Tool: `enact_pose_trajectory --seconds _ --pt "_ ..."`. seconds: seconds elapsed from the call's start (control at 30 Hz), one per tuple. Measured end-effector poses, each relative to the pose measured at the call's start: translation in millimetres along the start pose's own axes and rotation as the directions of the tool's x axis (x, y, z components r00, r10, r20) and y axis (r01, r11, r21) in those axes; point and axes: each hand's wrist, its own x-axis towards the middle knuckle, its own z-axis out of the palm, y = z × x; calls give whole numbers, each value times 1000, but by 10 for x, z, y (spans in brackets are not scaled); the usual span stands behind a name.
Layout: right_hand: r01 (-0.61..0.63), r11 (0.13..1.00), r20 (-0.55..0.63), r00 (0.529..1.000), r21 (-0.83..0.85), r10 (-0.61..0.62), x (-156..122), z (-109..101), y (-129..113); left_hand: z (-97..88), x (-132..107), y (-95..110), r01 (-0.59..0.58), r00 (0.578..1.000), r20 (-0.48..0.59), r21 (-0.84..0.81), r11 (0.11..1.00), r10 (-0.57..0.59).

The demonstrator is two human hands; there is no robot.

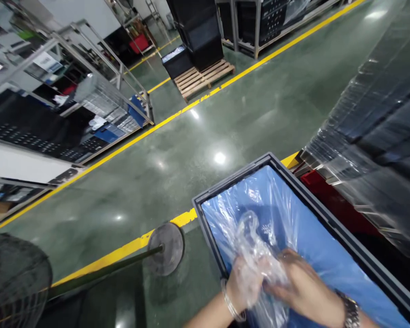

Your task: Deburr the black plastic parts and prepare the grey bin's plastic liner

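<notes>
left hand (241,284) veiled by clear bag (256,255), crate (225,191) and fan (13,278) cut off — frame edge

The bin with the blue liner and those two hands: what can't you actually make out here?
Head view only:
- Bin contents: hidden under the blue liner.
- Left hand fingers: veiled by the crumpled clear plastic.
- Right hand fingertips: buried in that plastic.
- Bin's near end: cut off by the bottom edge.
- Shelf items at far left: blurred, too small.
</notes>
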Motion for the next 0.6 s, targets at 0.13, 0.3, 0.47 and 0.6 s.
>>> enact_pose_trajectory --seconds 0.13,0.3,0.47,0.6 --pt "-140 978 -155 974 154 164 -26 -14 344 -174 -42 42 -58 989 -131 87 995 69" --pt "-21 992 -205 978 123 46 26 -23 324 -276 -182 260 -731 433 458 682 5 776" --pt "134 968 -269 944 -212 -190 -69 268 15 -150 -98 689 -624 705 661 750 -219 257" --pt "243 881 -355 846 -407 -398 -294 276 43 -264 140 773 -401 882 456 857 323 -116"
